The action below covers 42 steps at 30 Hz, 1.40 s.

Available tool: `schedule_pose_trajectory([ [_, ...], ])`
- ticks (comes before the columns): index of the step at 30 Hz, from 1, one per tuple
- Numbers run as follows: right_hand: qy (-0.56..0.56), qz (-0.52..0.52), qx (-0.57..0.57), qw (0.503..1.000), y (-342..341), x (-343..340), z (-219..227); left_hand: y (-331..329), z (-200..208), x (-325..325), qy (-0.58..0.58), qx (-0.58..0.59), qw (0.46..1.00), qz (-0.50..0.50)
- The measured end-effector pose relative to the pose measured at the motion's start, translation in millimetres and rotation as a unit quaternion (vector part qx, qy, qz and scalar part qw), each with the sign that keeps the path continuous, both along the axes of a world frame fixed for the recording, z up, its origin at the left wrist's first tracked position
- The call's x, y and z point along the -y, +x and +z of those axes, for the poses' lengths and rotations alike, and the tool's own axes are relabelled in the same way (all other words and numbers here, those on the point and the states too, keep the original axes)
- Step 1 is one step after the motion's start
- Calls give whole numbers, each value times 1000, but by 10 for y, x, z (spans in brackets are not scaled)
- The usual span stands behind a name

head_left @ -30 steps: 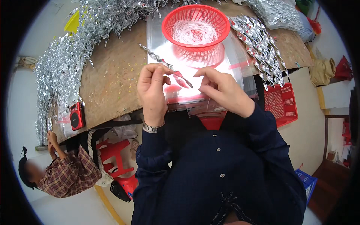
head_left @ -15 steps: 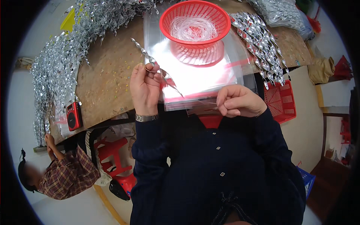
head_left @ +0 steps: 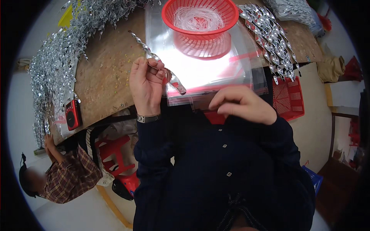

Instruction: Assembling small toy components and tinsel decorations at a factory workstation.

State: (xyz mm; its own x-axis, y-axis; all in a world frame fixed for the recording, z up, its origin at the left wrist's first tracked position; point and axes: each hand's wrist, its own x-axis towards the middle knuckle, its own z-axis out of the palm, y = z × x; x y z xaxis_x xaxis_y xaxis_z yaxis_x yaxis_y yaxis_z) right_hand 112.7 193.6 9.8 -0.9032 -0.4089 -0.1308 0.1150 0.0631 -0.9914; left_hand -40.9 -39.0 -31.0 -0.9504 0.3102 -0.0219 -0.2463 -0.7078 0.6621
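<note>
Spiral (head_left: 154,57) slants up-left from the clamping left hand (head_left: 146,82); right hand (head_left: 241,104), loosely curled, sits lower right, apparently empty.

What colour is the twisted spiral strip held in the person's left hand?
Shiny silver: the twisted spiral strip in the left hand shows best in the head view.

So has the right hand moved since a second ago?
Yes. The right hand has drawn back from the left hand and the silver spiral strip, toward the near edge of the clear plastic sheets.
</note>
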Motion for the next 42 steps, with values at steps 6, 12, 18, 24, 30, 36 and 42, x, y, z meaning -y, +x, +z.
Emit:
schedule_pose_trajectory([
  [6, 211, 75, -192, 955, 188, 284, -276, 76, 72, -9, -14, -34, 999, -5],
  [12, 204, 71, -143, 966, 98, 474, -404, 156, 113, -5, -19, -47, 999, -2],
  [18, 115, 84, -235, 962, 128, 357, -281, 128, 117, 114, -6, -43, 999, 1],
  [24, 55, 95, -11, 994, 138, 209, 55, 106, 42, 199, 22, -9, 1000, 3],
  [30, 199, 79, -120, 970, 231, 360, -379, 151, 68, 178, 19, -14, 1000, 0],
  [36, 78, 70, -86, 991, 112, 568, -589, 211, 50, 150, 13, -18, 1000, 1],
  [42, -47, 129, -6, 991, 145, 469, -384, 239, 42, 261, 14, -22, 1000, 3],
])
